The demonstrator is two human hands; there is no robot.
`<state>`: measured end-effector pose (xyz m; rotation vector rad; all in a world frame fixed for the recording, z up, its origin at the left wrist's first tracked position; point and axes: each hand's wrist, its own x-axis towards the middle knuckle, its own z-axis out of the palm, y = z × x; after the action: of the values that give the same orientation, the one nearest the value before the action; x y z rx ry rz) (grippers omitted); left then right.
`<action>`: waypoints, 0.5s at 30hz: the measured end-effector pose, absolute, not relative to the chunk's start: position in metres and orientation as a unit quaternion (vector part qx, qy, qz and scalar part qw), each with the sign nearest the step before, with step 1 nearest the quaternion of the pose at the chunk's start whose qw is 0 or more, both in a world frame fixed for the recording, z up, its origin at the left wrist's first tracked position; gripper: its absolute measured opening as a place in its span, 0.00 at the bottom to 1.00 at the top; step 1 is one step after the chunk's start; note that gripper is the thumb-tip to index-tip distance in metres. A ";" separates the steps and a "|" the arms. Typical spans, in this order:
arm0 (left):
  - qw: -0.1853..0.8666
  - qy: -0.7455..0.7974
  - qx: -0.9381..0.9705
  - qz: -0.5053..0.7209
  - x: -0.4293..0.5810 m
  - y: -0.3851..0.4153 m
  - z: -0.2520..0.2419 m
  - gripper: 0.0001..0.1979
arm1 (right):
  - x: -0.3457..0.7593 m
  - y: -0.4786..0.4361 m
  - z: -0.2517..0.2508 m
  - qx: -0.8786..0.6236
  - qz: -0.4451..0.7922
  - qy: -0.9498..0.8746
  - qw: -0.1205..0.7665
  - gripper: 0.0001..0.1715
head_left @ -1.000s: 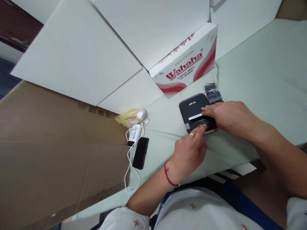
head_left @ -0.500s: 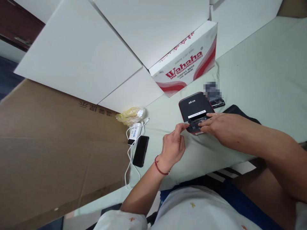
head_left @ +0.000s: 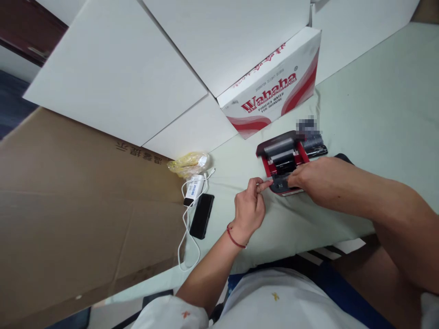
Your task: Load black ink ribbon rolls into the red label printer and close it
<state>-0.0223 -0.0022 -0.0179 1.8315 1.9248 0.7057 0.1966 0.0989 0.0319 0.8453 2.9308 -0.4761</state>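
Note:
A small black label printer (head_left: pixel 283 153) with red inner sides lies on the pale green cloth, its lid raised and a dark roller showing inside. My left hand (head_left: pixel 249 205), with a red string bracelet at the wrist, reaches one stretched finger to the near left corner of the printer; its other fingers are curled. At the near right side, my right hand (head_left: pixel 308 178) grips the printer's front part, its fingertips partly hidden. Just beyond the printer lies a dark plastic-wrapped packet (head_left: pixel 315 145), partly blurred out.
Left of my hands lie a black phone (head_left: pixel 202 216), a white charger box (head_left: pixel 195 187) with a white cable (head_left: pixel 187 224), and a crumpled yellow plastic bag (head_left: pixel 188 165). Behind stands a Wahaha water carton (head_left: pixel 274 98) against white panels. A big brown cardboard sheet (head_left: pixel 78 219) fills the left.
The printer's lid, closed before, has swung up and shows the red and black inside. My right hand has drawn its fingers in at the printer's right side. The left finger stays at the corner.

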 end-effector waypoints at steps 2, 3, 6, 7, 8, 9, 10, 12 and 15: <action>0.195 0.681 0.656 0.261 -0.022 -0.004 -0.019 0.19 | 0.191 0.104 0.036 0.288 -0.155 0.944 0.029 0.19; 0.194 0.676 0.658 0.269 -0.022 -0.005 -0.020 0.19 | 0.188 0.108 0.036 0.303 -0.157 0.939 0.026 0.18; 0.185 0.648 0.674 0.302 -0.023 -0.011 -0.025 0.20 | 0.173 0.127 0.030 0.388 -0.140 0.911 0.020 0.16; 0.179 0.639 0.679 0.315 -0.024 -0.013 -0.027 0.20 | 0.167 0.134 0.027 0.416 -0.129 0.900 0.020 0.18; 0.171 0.631 0.682 0.327 -0.026 -0.015 -0.029 0.19 | 0.162 0.141 0.023 0.436 -0.120 0.892 0.021 0.20; 0.162 0.624 0.685 0.340 -0.028 -0.017 -0.031 0.19 | 0.157 0.146 0.020 0.447 -0.114 0.887 0.023 0.22; 0.151 0.617 0.687 0.352 -0.030 -0.018 -0.033 0.19 | 0.152 0.150 0.017 0.447 -0.112 0.887 0.024 0.24; 0.129 0.608 0.690 0.372 -0.036 -0.020 -0.038 0.20 | 0.146 0.155 0.013 0.440 -0.124 0.889 0.038 0.25; 0.120 0.617 0.687 0.365 -0.050 -0.019 -0.048 0.22 | 0.142 0.156 0.010 0.451 -0.153 0.876 0.079 0.25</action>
<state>-0.0502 -0.0194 -0.0481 2.0081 1.8030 1.0660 0.1416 0.1562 0.0099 1.3511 2.6204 -0.4575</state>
